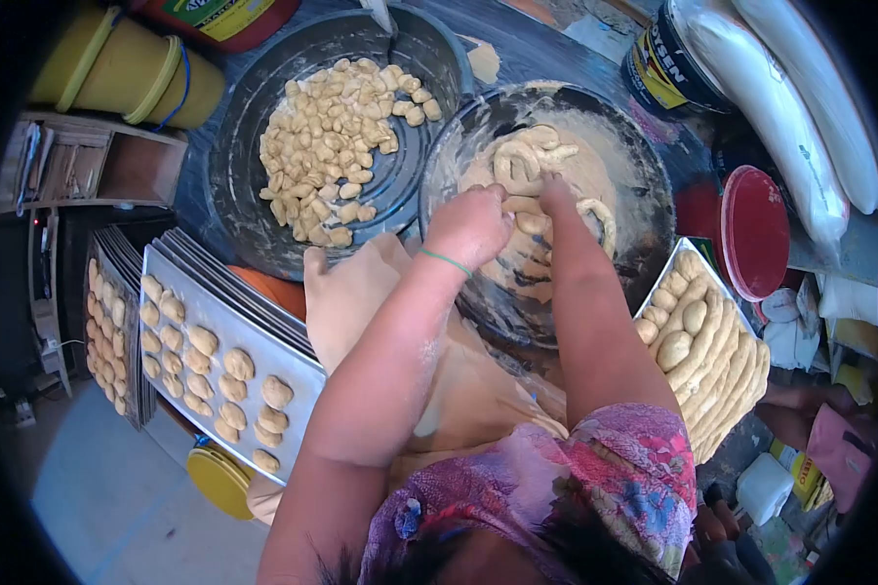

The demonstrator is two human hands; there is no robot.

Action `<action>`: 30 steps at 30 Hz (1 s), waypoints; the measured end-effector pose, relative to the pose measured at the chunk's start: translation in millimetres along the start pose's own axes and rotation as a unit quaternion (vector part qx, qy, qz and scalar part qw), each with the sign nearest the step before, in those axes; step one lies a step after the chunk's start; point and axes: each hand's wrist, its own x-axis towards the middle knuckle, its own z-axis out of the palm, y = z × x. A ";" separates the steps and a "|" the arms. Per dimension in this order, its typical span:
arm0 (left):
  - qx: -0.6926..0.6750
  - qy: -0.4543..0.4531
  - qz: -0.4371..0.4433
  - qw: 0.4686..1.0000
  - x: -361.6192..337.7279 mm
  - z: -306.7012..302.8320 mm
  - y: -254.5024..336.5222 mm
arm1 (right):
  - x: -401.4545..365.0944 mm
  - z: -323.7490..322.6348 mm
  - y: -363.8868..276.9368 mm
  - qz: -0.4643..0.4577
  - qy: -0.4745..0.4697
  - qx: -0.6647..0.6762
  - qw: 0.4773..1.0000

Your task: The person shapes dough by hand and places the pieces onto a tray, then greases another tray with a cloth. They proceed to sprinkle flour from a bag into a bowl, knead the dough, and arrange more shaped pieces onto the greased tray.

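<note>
both hands are inside the dough bowl (644,195), a dark round bowl smeared with flour. left hand (470,226) sits at the near-left part of the bowl, knuckles up, green band (446,260) on the wrist. its grip is curled shut, fingers pressed together down on the dough ropes (532,156). the ropes start right at its fingertips and coil on toward the bowl's far side. right hand (556,190) is just beside the left, nearer the bowl's middle, touching the same ropes. its fingers are sunk in the dough and blurred, so cannot tell if that grip is spread or pinching.

just left of the bowl, rim against rim, is a dark round pan (234,175) holding a heap of small cut dough pieces (341,146). nearer and further left of the bowl is a flat metal tray (298,375) with rows of shaped lumps (205,341). right of the bowl, a white tray (675,255) holds long dough rolls (722,366) and a few round lumps. a red lid (756,229) is just right of the bowl. yellow buckets (127,68) stand well apart, beyond the pan. the bowl rests on a dark worktop (527,49).
</note>
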 end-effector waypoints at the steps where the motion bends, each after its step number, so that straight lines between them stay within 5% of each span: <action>1: 0.001 -0.003 0.005 1.000 1.5 1.5 -1.6 | -0.1 -3.8 -2.3 0.026 -0.022 -0.018 0.999; 3: 0.002 0.005 0.015 1.000 5.0 3.1 -4.1 | -1.9 -9.7 -5.5 0.075 -0.067 -0.058 0.993; 6: -0.011 -0.003 -0.003 1.000 6.5 1.1 -2.9 | -18.8 -38.5 -18.0 0.032 -0.055 -0.171 0.983; 9: -0.021 -0.024 -0.022 0.999 9.3 -1.8 2.1 | -11.2 -38.6 -1.1 -0.053 -0.065 -0.015 0.996; 10: -0.013 -0.022 -0.021 0.999 9.9 -0.3 2.0 | -25.8 -48.6 -8.9 -0.031 -0.063 0.128 0.989; 12: 0.001 0.021 -0.009 1.000 14.0 6.5 1.5 | -66.5 -71.1 -32.7 0.012 -0.052 0.403 0.914; 14: 0.014 0.099 0.011 0.995 19.0 20.5 -5.2 | -110.2 -103.5 -59.2 -0.041 -0.099 0.579 0.809; 17: -0.014 0.209 0.097 0.973 21.2 35.5 -6.1 | -162.1 -158.9 -92.2 -0.215 -0.073 0.565 0.793; 20: -0.173 0.180 0.169 0.954 2.7 2.4 24.0 | -192.4 -220.3 -98.9 -0.306 0.021 0.454 0.836; 24: -0.435 0.221 0.123 0.864 9.8 3.9 18.9 | -183.7 -219.7 -89.9 -0.270 0.038 0.785 0.556; 26: -0.592 0.237 0.117 0.761 5.1 -3.2 20.3 | -144.5 -168.0 -52.0 -0.067 0.023 0.708 0.703; 27: -0.662 0.241 0.114 0.700 2.0 -9.5 20.8 | -111.0 -111.5 -17.2 -0.028 -0.001 0.500 0.865; 28: -0.681 0.256 0.097 0.679 -5.0 -18.2 23.5 | -84.2 -53.7 9.4 0.015 -0.025 0.258 0.966; 30: -0.737 0.242 0.073 0.627 -7.3 -23.5 12.6 | -111.9 7.2 19.7 -0.089 -0.123 -0.047 0.987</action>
